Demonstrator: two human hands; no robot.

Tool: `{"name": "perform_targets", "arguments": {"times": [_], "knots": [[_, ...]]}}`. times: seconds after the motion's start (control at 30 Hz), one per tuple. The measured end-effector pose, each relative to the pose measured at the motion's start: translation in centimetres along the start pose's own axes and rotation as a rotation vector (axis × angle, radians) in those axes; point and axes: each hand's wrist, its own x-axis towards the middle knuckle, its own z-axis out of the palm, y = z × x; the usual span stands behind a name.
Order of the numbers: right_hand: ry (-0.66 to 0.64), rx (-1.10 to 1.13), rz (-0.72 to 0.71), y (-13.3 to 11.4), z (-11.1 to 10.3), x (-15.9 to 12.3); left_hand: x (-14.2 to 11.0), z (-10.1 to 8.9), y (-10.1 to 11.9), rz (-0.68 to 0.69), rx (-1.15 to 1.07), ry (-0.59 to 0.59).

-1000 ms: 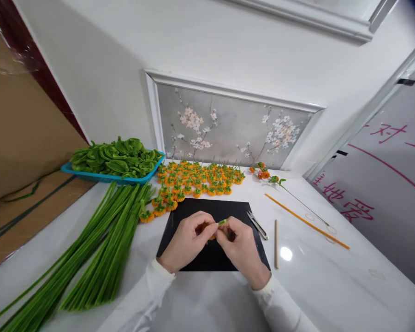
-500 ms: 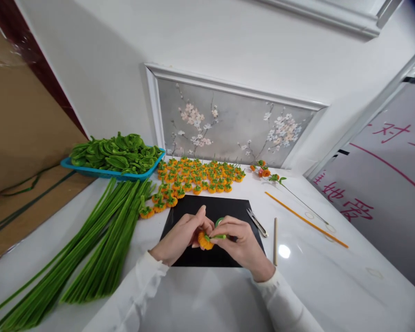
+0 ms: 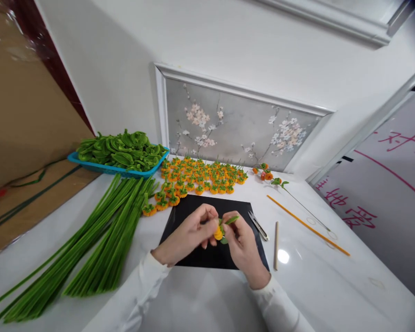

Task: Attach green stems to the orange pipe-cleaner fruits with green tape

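Observation:
Over the black mat, my left hand pinches a small orange fuzzy flower between thumb and fingers. My right hand is closed on the flower's green fuzzy stem, whose end points up to the right. Both hands nearly meet at the flower, and fingers cover part of it. Below it shows a round green thing, mostly hidden. Just right of the mat's upper corner lie thread snips.
Rows of orange flower heads stand behind the mat. Green pipe cleaners spread on the left, below a blue tray of green leaves. Rightward lie a wooden stick, an orange pipe cleaner and a thin-stemmed flower spray.
The flower has turned sideways and risen slightly to the right between my hands. Its green stem now tilts upward. My left fingers have closed in on the flower.

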Motion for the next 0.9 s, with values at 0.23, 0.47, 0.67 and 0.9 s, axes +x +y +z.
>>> {"name": "perform_targets", "arguments": {"times": [0.23,0.47,0.67,0.9], "knots": [[0.106,-0.122,0.003,0.8,-0.1,0.0,0.3,0.4,-0.5,0.099,0.04,0.045],[0.05,-0.112,-0.181,-0.2,-1.2,0.5,0.3,-0.4,-0.5,-0.068,-0.268,-0.042],[0.029,-0.099,-0.153,-0.7,-1.2,0.5,0.2,-0.3,-0.4,-0.169,-0.3,-0.127],[0.083,-0.08,-0.049,-0.3,-0.5,0.1,0.2,0.4,-0.7,0.148,0.113,0.028]]}}
